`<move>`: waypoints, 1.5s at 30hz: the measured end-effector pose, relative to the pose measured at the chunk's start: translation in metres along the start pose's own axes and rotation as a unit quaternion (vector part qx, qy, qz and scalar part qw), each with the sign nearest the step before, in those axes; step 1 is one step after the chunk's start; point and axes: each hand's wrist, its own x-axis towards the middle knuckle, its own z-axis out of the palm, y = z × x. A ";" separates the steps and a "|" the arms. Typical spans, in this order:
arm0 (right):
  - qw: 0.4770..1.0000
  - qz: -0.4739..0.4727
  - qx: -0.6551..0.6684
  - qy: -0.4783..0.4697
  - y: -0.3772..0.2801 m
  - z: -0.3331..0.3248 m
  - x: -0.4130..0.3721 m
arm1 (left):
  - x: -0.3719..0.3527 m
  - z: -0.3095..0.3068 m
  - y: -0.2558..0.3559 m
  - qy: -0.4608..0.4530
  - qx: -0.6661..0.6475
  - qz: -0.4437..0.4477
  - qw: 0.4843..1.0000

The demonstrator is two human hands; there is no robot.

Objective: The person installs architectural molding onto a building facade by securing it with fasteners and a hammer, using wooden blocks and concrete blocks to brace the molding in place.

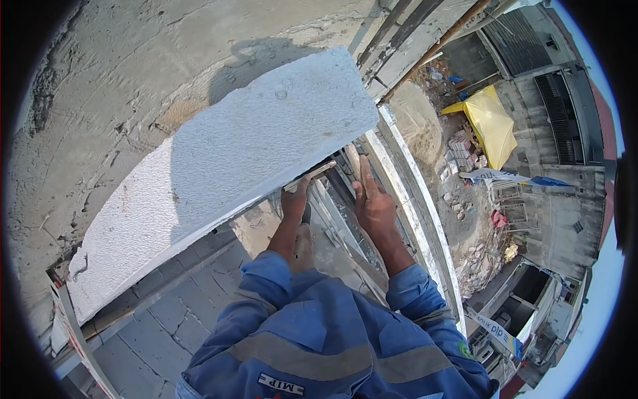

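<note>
A large pale, rough-faced slab (259,133), partly in shadow, lies against the plastered wall in front of me. My left hand (294,199) is at the slab's lower edge, with its fingers closed around the near end of a thin wooden strip (316,173). To the right, my right hand (375,206) has its index finger stretched forward and its thumb apart. That finger lies beside a short piece of wood (352,158) near the slab's right corner. The undersides of both hands are hidden.
Grey block masonry (193,292) lies below left. Long pale rails (422,199) run along my right, beside a drop to rubble ground with a yellow canopy (492,123). Metal bars (405,30) stand at the top. A foot (304,243) shows below my left hand.
</note>
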 end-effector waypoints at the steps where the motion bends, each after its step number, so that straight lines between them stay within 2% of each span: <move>1: 0.995 -0.031 0.037 0.092 -0.001 0.003 -0.005 | -0.004 -0.002 -0.002 0.002 -0.004 -0.002 1.000; 2: 0.995 -0.029 0.038 0.091 0.004 0.010 -0.007 | -0.006 -0.003 -0.001 0.002 -0.002 -0.004 1.000; 4: 0.990 0.041 -0.072 -0.114 0.013 0.017 -0.003 | -0.007 0.000 -0.001 0.009 -0.007 0.012 1.000; 8: 0.992 -0.001 -0.071 -0.100 0.009 -0.003 -0.005 | -0.003 -0.003 -0.013 0.002 0.009 0.008 1.000; 10: 0.999 -0.033 -0.018 0.036 0.000 -0.004 -0.008 | 0.003 -0.002 -0.017 0.002 0.016 0.038 0.999; 11: 0.999 -0.031 -0.016 0.032 0.006 0.005 -0.009 | 0.002 -0.004 -0.020 0.002 0.018 0.034 0.999; 13: 0.982 0.032 -0.099 -0.156 0.024 0.027 -0.010 | -0.001 -0.001 -0.016 0.004 -0.008 0.003 1.000; 15: 0.989 0.016 -0.074 -0.129 0.026 0.025 -0.004 | -0.001 -0.001 -0.014 -0.009 -0.013 0.025 1.000; 18: 0.986 0.033 -0.056 -0.153 0.009 0.000 -0.003 | -0.007 -0.007 -0.019 -0.015 0.005 0.035 0.999; 20: 0.998 -0.054 0.027 0.032 0.005 0.000 -0.007 | -0.001 -0.006 -0.019 -0.005 0.022 0.036 0.999; 21: 0.998 -0.052 0.030 0.029 0.007 0.007 -0.009 | 0.002 -0.007 -0.022 -0.003 0.032 0.037 0.999; 23: 0.994 0.027 -0.065 -0.085 0.016 0.021 -0.013 | 0.002 -0.008 -0.029 -0.008 0.045 0.037 0.998; 27: 0.988 0.026 -0.070 -0.133 0.018 0.014 -0.006 | 0.002 -0.003 -0.006 -0.021 0.034 0.024 0.999; 29: 1.000 -0.011 0.008 -0.005 0.006 0.001 -0.007 | 0.002 -0.004 -0.004 -0.020 0.053 0.009 0.998; 33: 0.997 -0.013 0.056 0.059 0.009 0.011 -0.014 | 0.000 -0.007 -0.022 0.002 0.057 0.006 0.998; 35: 0.987 0.052 -0.062 -0.141 0.021 0.019 -0.011 | 0.001 -0.004 -0.021 0.014 0.058 -0.003 0.998; 39: 0.992 0.061 0.009 -0.113 0.007 -0.002 -0.004 | -0.007 -0.007 -0.014 -0.019 0.040 0.035 0.998; 41: 0.996 -0.026 0.066 0.059 0.001 -0.004 -0.008 | -0.003 -0.005 -0.015 -0.018 0.030 0.046 0.998; 42: 0.996 -0.023 0.066 0.056 0.006 0.006 -0.012 | -0.005 -0.004 -0.010 -0.011 0.024 0.029 0.999; 44: 0.989 0.045 -0.058 -0.129 0.024 0.028 -0.012 | -0.006 0.000 -0.007 -0.006 0.014 0.017 1.000; 45: 0.989 0.044 -0.059 -0.127 0.021 0.023 -0.008 | -0.007 -0.002 -0.009 -0.007 0.025 0.015 1.000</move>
